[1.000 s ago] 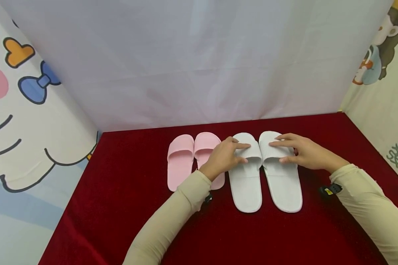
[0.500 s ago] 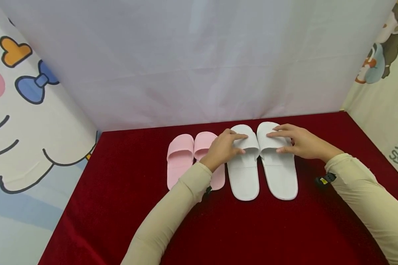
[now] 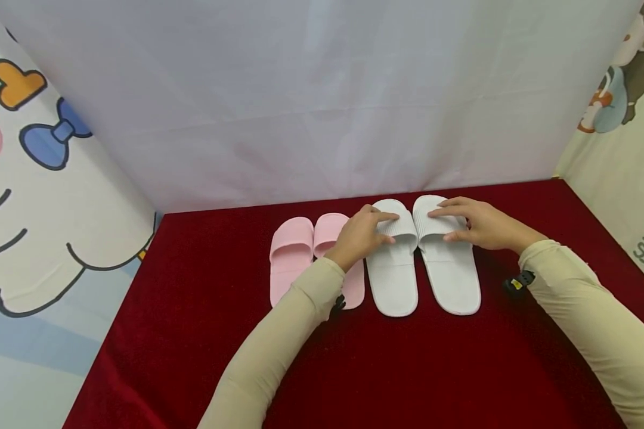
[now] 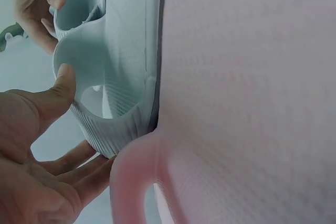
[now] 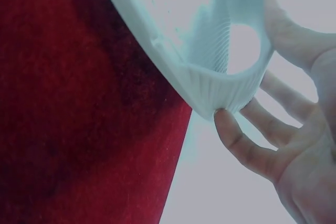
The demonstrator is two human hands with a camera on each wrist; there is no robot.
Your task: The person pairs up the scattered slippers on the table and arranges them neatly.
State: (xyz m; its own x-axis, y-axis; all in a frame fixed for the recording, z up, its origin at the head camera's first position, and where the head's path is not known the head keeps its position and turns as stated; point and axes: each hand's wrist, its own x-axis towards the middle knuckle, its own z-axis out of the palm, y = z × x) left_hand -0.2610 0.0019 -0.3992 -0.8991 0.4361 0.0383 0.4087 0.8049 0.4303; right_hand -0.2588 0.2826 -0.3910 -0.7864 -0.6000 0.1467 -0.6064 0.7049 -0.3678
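Note:
A pair of white slide slippers lies side by side, toes toward the back wall. My left hand (image 3: 358,239) grips the strap of the left white slipper (image 3: 393,286), thumb at the strap opening and fingers along its ribbed outer side. My right hand (image 3: 487,225) holds the strap of the right white slipper (image 3: 453,277) the same way. In the left wrist view the thumb (image 4: 64,80) presses the edge of the strap (image 4: 113,132). The right wrist view shows the fingers (image 5: 247,150) spread against the other strap's outside.
On the left stand pink slippers, one (image 3: 291,256) in plain sight and its mate (image 3: 331,225) partly hidden by my left hand and sleeve. A dark red cloth (image 3: 204,262) covers the table. A white curtain (image 3: 300,119) hangs right behind it, with printed sheets on both sides.
Both white slippers have slid away from me toward the back wall and slightly left, with both hands moving along on their straps. The pink slippers have stayed in place.

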